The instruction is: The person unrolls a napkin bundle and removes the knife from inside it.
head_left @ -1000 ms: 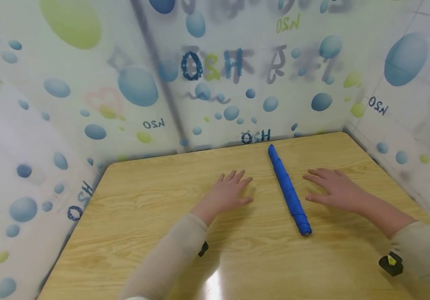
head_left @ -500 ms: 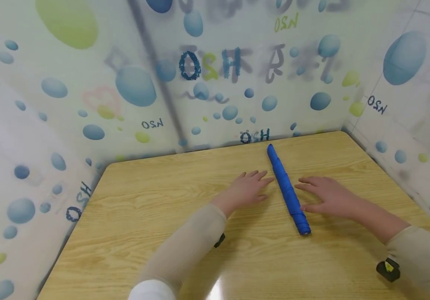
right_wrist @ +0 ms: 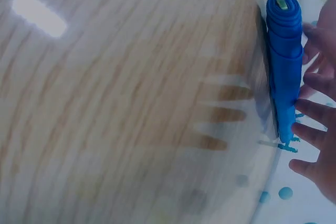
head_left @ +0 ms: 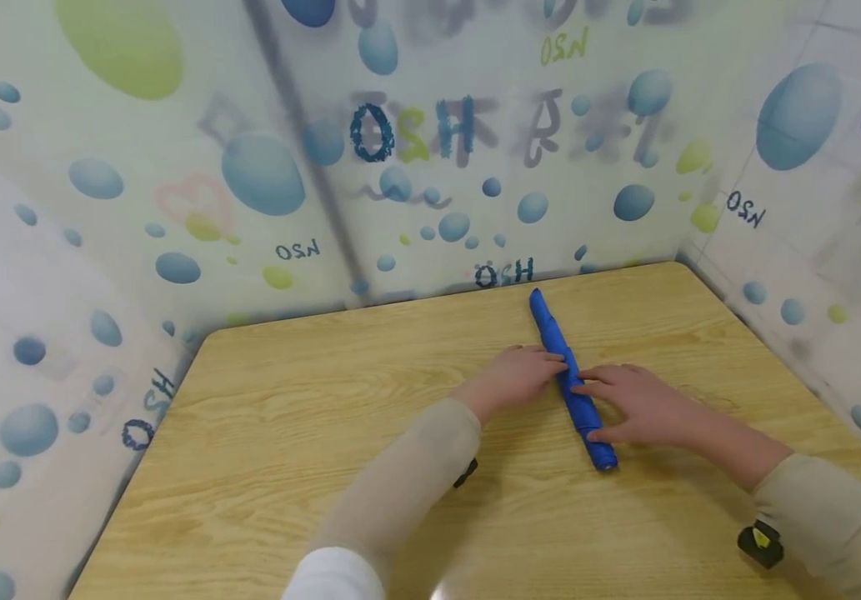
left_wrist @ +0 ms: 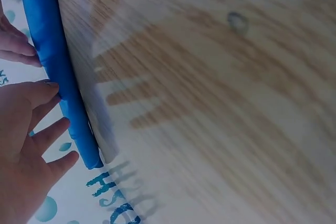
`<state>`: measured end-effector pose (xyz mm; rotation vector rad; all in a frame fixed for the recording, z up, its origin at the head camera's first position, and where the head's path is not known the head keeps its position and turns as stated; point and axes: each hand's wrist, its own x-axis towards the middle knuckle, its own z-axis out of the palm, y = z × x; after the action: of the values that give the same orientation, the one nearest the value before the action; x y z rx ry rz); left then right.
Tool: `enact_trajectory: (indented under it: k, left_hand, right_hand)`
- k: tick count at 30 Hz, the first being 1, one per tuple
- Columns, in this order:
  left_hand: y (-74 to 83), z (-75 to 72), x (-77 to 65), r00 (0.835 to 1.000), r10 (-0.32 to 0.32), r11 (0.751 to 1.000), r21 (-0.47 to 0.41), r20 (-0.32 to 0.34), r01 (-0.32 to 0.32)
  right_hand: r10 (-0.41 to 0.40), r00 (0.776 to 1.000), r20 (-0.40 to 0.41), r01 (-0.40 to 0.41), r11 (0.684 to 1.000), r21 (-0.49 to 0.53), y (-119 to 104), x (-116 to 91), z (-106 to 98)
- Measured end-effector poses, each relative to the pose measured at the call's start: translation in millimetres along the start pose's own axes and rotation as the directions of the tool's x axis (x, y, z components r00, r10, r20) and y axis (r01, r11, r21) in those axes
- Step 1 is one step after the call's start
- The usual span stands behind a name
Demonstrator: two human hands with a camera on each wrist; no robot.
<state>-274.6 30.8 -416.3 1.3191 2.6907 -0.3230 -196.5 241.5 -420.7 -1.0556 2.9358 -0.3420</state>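
Note:
A long rolled-up blue sheet [head_left: 580, 412] lies slantwise on the wooden table, its far end narrower. My left hand [head_left: 518, 375] comes from the left, its fingertips at the roll's middle. From the right, my right hand [head_left: 643, 406] reaches the roll with spread fingers, the thumb near its front end. The left wrist view has the left hand [left_wrist: 23, 140] with thumb and fingers apart along the blue roll [left_wrist: 55, 45]. Layers wound round a small pale core show at the near end of the roll [right_wrist: 283, 66] in the right wrist view.
The light wooden table [head_left: 272, 433] meets a wall panel [head_left: 430, 200] with blue and green dots and mirrored lettering at the back. Similar panels stand at both sides. A small dark device [head_left: 761, 544] hangs under the right sleeve.
My left hand has moved right to the blue roll and its fingertips now reach it. My right hand has shifted left and down against the other side. The roll lies about where it was.

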Motion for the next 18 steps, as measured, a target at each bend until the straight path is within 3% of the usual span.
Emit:
enact_trajectory:
  k: [9, 18]
  left_hand:
    - [0.8, 6.7, 21.8, 0.996, 0.088, 0.996, -0.007, -0.003, -0.088]
    - [-0.2, 0.0, 29.0, 0.997, 0.060, 0.982, -0.179, -0.042, -0.067]
  right_hand:
    - [0.038, 0.998, 0.056, -0.042, 0.997, 0.069, 1.0, 3.3, 2.1]
    - [-0.014, 1.000, 0.005, 0.013, 0.997, 0.079, -1.6, 11.6, 1.4]
